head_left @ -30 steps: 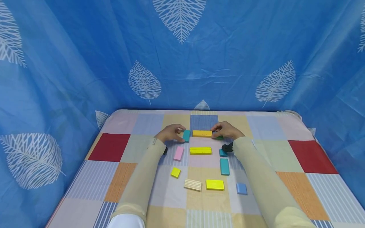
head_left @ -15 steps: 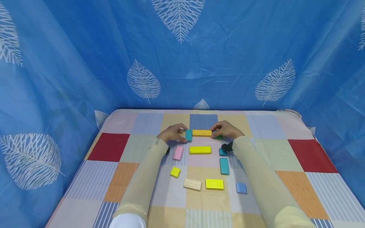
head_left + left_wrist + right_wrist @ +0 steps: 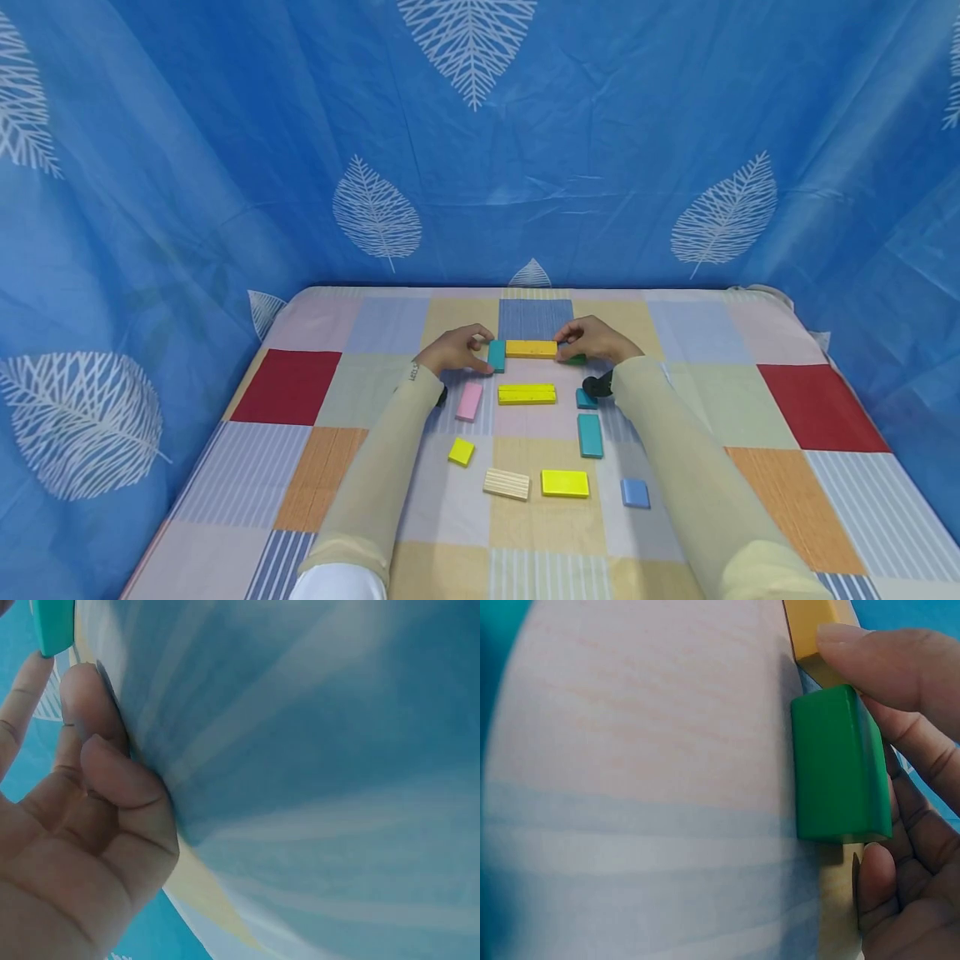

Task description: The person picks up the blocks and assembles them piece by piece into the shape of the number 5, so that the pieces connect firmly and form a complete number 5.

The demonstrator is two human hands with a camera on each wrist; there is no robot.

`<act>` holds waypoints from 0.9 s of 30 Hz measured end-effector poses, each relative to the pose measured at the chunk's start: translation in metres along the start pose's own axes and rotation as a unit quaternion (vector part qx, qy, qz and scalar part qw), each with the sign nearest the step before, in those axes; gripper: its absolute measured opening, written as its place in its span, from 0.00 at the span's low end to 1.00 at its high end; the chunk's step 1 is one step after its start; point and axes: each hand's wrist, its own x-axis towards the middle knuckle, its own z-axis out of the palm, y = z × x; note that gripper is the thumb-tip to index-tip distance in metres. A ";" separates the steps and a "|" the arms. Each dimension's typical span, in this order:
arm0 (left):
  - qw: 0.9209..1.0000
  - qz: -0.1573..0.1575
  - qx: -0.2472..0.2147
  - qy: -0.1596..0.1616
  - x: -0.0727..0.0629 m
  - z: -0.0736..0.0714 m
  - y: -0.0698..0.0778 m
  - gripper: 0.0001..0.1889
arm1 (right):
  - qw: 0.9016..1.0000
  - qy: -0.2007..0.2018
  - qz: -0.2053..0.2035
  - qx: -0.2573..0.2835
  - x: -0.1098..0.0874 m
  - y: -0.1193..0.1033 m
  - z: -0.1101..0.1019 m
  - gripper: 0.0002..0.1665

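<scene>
In the head view my left hand (image 3: 455, 348) pinches a teal block (image 3: 497, 356) between thumb and index finger, one at each end. That block stands right up against the left end of an orange block (image 3: 531, 349). My right hand (image 3: 597, 340) pinches the other end of the orange block with thumb and fingertip. A green block (image 3: 832, 769) sits beneath the right hand, beside the orange block's end (image 3: 814, 634) in the right wrist view. Only a corner of the teal block (image 3: 56, 626) shows in the left wrist view, where the other fingers are curled.
Nearer the person lie a long yellow block (image 3: 527, 394), a pink block (image 3: 468, 402), a small yellow block (image 3: 461, 452), a ridged wooden block (image 3: 507, 484), a yellow block (image 3: 565, 483), two teal blocks (image 3: 590, 436) and a blue block (image 3: 635, 493). A blue curtain (image 3: 570, 208) hangs behind the table.
My left hand has slid the teal block to the right, closing the gap to the orange block's left end. Over the last half second both hands have stayed almost still.
</scene>
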 end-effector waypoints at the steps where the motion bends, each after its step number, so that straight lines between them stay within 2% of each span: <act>1: 1.000 -0.002 0.001 0.000 0.000 0.000 0.000 0.30 | 1.000 0.000 -0.001 -0.002 0.000 0.000 0.000 0.22; 6: 1.000 -0.010 0.008 -0.002 0.002 0.000 0.002 0.31 | 1.000 -0.003 -0.006 -0.003 -0.002 -0.002 -0.001 0.23; 14: 1.000 -0.015 0.019 0.000 -0.002 0.001 0.003 0.30 | 1.000 -0.014 -0.021 0.017 -0.008 -0.004 -0.001 0.30; 19: 1.000 -0.026 0.010 -0.002 0.000 0.001 0.003 0.30 | 0.999 0.003 -0.022 0.036 -0.011 -0.001 0.000 0.29; 27: 1.000 -0.017 0.012 -0.002 -0.005 0.001 0.004 0.30 | 0.998 0.042 -0.041 0.034 -0.019 0.001 -0.002 0.26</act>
